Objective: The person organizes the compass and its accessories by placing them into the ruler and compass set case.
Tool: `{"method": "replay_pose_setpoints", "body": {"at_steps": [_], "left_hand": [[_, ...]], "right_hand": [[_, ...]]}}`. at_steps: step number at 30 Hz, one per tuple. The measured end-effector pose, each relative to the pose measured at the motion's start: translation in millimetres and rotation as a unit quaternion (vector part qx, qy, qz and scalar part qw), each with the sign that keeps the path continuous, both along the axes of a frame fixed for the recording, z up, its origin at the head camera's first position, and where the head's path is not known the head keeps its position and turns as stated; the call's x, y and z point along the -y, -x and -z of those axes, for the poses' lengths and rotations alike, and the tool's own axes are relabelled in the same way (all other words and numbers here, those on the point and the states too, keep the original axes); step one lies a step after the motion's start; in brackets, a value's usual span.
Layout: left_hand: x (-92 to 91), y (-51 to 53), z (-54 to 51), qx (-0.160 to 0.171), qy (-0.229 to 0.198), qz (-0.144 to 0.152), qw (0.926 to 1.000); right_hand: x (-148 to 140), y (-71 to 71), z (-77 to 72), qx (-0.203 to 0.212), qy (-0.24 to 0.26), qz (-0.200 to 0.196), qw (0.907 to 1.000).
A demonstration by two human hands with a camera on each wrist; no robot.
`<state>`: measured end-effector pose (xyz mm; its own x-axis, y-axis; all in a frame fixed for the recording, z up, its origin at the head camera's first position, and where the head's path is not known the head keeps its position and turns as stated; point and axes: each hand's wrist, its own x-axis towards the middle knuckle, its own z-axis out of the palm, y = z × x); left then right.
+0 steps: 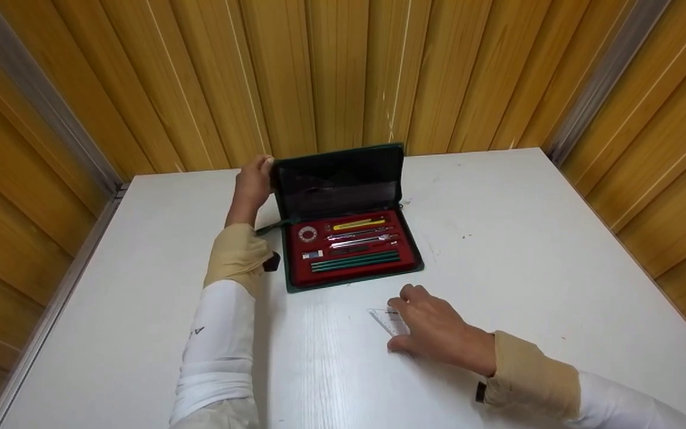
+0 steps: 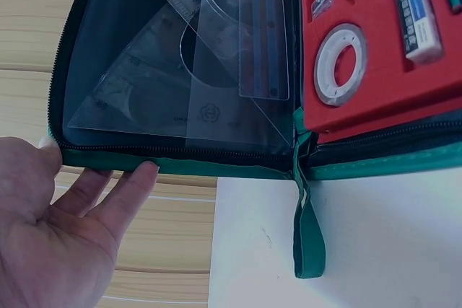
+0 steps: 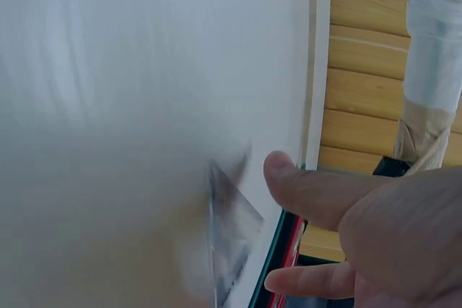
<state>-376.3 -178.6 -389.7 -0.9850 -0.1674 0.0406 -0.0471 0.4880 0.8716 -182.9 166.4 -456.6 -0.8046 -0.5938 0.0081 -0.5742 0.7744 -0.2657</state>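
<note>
A green zip case (image 1: 355,280) lies open on the table, its lid (image 1: 343,185) raised. My left hand (image 1: 253,183) grips the lid's left edge, thumb on one side and fingers on the other. Clear triangle and ruler shapes (image 2: 263,34) show inside the lid. My right hand (image 1: 438,325) is over a small clear set square (image 1: 387,322) in front of the case. Its thumb (image 3: 310,192) and one finger are extended and spread in the right wrist view, apart from the set square (image 3: 234,236). The other fingers are hidden.
The red tray (image 1: 355,221) holds a white ring (image 1: 308,234), an eraser (image 1: 312,254), a yellow cutter knife (image 1: 358,224), metal compasses (image 1: 361,241) and green pencils (image 1: 355,261). A green strap (image 2: 309,236) hangs from the case. Wood-patterned walls (image 1: 337,71) border the white table (image 1: 527,250).
</note>
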Motion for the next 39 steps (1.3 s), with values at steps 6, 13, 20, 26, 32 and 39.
{"method": "replay_pose_setpoints", "body": {"at_steps": [6, 13, 20, 26, 32, 39], "left_hand": [[1.5, 0.2, 0.6, -0.005, 0.019, -0.004, 0.9998], [0.8, 0.2, 2.1, 0.002, 0.003, -0.006, 1.0], [-1.1, 1.5, 2.1, -0.002, -0.001, -0.004, 1.0], [-1.8, 3.2, 2.9, -0.008, -0.002, -0.001, 1.0], [-0.3, 5.1, 4.7, -0.021, 0.029, 0.003, 0.9994], [7.3, 3.3, 5.3, -0.018, 0.044, 0.0, 0.9989]], "right_hand": [[1.0, -8.6, 7.5, 0.0, 0.003, 0.0, 1.0], [2.3, -13.6, 6.5, 0.018, 0.016, -0.005, 0.9997], [3.9, -16.9, 3.4, 0.035, 0.019, -0.007, 0.9992], [5.3, -20.6, 4.3, 0.003, 0.018, -0.024, 0.9995], [6.4, -27.2, 12.7, -0.106, -0.011, -0.056, 0.9927], [7.6, -31.3, 16.6, -0.144, -0.035, -0.072, 0.9863]]}}
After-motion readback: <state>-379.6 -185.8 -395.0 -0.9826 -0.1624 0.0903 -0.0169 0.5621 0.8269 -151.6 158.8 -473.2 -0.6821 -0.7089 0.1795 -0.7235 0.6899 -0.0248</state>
